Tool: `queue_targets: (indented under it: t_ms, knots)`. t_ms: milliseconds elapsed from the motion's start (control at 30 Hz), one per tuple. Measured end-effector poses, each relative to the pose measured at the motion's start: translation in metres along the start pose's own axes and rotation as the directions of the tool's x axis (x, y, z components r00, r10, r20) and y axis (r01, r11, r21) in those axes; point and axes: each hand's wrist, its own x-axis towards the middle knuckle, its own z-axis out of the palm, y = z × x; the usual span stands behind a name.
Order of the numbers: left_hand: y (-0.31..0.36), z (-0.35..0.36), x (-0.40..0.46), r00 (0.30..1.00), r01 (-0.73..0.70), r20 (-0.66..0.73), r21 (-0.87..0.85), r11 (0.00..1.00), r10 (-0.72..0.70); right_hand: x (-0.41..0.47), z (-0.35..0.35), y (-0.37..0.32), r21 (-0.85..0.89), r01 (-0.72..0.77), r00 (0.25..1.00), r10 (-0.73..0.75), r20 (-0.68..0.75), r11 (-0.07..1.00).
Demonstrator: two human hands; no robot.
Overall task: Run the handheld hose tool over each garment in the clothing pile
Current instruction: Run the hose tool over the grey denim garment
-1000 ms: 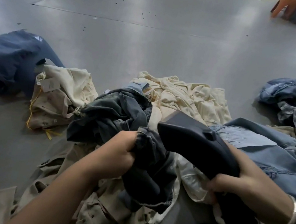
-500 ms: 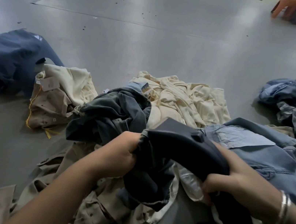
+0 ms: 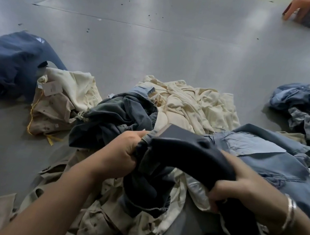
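A dark denim garment (image 3: 113, 123) lies bunched at the middle of the clothing pile. My left hand (image 3: 122, 152) grips a fold of it and lifts it off the pile. My right hand (image 3: 240, 186) grips the black handheld hose tool (image 3: 189, 152), whose flat head presses against the lifted fold next to my left hand. The tool's dark hose (image 3: 245, 231) runs down to the lower right. Under and around lie a cream garment (image 3: 188, 104), a light blue denim shirt (image 3: 265, 156) and beige clothes (image 3: 94, 219).
A navy garment (image 3: 11, 63) and a cream and tan piece with a tag (image 3: 60, 97) lie on the grey floor (image 3: 162, 38) at the left. More blue denim (image 3: 297, 98) is heaped at the right. Another person's hand (image 3: 295, 9) shows at the top right.
The tool's head has dropped and slid left until it meets the dark fold in my left hand. My right hand followed it. My left hand keeps its grip.
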Motion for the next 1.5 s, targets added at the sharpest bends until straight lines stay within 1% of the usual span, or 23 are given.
queue_targets:
  t_ms: [67,200,333,433,500,600,667,767,867,933,967,1000,1033,1067,1100,1133,1167,1200,1233,1267,1333,1433,1500]
  knots:
    - [-0.002,0.005,0.001,1.0,-0.023,0.01,0.038,0.999,0.023,0.01,0.008,-0.001,0.006,0.018,1.0,-0.018,0.023,1.0]
    - [-0.004,0.004,0.002,0.999,-0.005,-0.049,-0.002,1.0,0.005,0.013,0.003,-0.002,0.058,0.07,0.991,-0.063,-0.122,0.996]
    - [0.002,0.009,-0.002,0.997,0.071,0.044,-0.035,0.997,-0.069,0.008,0.01,0.0,0.08,0.011,0.999,-0.008,-0.04,0.997]
    - [-0.001,0.02,0.003,0.968,0.244,0.083,-0.069,0.967,-0.238,0.021,0.016,0.003,0.047,0.078,0.95,-0.06,-0.307,0.996]
    - [-0.014,0.024,0.01,0.922,0.384,-0.038,-0.034,0.923,-0.385,0.026,0.009,0.003,0.077,0.128,0.861,-0.073,-0.503,0.989]
    - [-0.047,0.024,0.028,0.764,0.624,-0.276,0.082,0.777,-0.584,0.022,-0.002,0.005,0.11,0.124,0.786,-0.029,-0.618,0.986]
    - [-0.074,0.03,0.043,0.714,0.698,-0.212,0.286,0.656,-0.667,0.02,0.0,0.008,0.112,0.08,0.768,0.01,-0.64,0.991]
    - [-0.112,0.058,0.052,0.644,0.625,-0.045,0.607,0.491,-0.763,0.024,0.006,0.018,0.111,0.001,0.781,0.068,-0.62,0.994]
    - [-0.145,0.104,0.04,0.546,0.447,0.236,0.73,0.518,-0.804,0.031,0.007,0.031,0.029,-0.047,0.812,0.055,-0.581,0.998]
    - [-0.154,0.127,0.031,0.455,0.461,0.476,0.597,0.657,-0.752,0.034,0.007,0.034,-0.049,-0.049,0.834,0.013,-0.551,0.998]
    - [-0.153,0.131,0.028,0.478,0.524,0.501,0.497,0.692,-0.722,0.036,0.006,0.033,-0.052,-0.042,0.842,0.007,-0.539,0.998]
    - [-0.154,0.133,0.023,0.566,0.574,0.423,0.413,0.707,-0.707,0.039,0.005,0.033,-0.048,-0.039,0.848,0.008,-0.53,0.998]
    - [-0.156,0.131,0.018,0.676,0.613,0.238,0.344,0.711,-0.698,0.042,0.003,0.034,-0.047,-0.044,0.847,0.012,-0.531,0.998]
    - [-0.161,0.127,0.013,0.743,0.65,-0.035,0.278,0.707,-0.669,0.044,0.002,0.035,-0.046,-0.052,0.842,0.019,-0.539,0.998]
    - [-0.166,0.12,0.007,0.72,0.69,-0.321,0.23,0.687,-0.615,0.047,0.001,0.036,-0.036,-0.057,0.836,0.028,-0.548,0.998]
    - [-0.172,0.113,0.002,0.617,0.754,-0.539,0.196,0.626,-0.573,0.05,0.0,0.038,-0.017,-0.062,0.829,0.042,-0.558,0.998]
    - [-0.178,0.104,-0.002,0.452,0.848,-0.656,0.106,0.519,-0.605,0.052,0.0,0.04,-0.002,-0.066,0.821,0.053,-0.568,0.998]
    - [-0.186,0.096,-0.006,0.265,0.923,-0.659,-0.038,0.384,-0.704,0.054,0.001,0.041,0.003,-0.07,0.819,0.059,-0.571,0.998]
    - [-0.191,0.088,-0.007,0.105,0.951,-0.575,-0.181,0.251,-0.812,0.056,0.003,0.042,0.005,-0.071,0.821,0.061,-0.568,0.997]
    - [-0.195,0.084,-0.008,0.006,0.948,-0.462,-0.281,0.153,-0.887,0.056,0.005,0.042,0.011,-0.068,0.824,0.062,-0.563,0.998]
    - [-0.201,0.078,-0.008,-0.018,0.925,-0.33,-0.364,0.11,-0.944,0.055,0.008,0.042,0.016,-0.061,0.836,0.059,-0.545,0.998]
    - [-0.192,0.052,0.014,0.047,0.782,-0.442,-0.541,0.308,-0.896,0.052,0.004,0.039,0.019,-0.022,0.836,0.029,-0.547,1.0]
    - [-0.163,0.02,0.048,0.149,0.534,-0.437,-0.719,0.444,-0.887,0.048,-0.001,0.034,0.034,0.029,0.803,-0.003,-0.596,0.999]
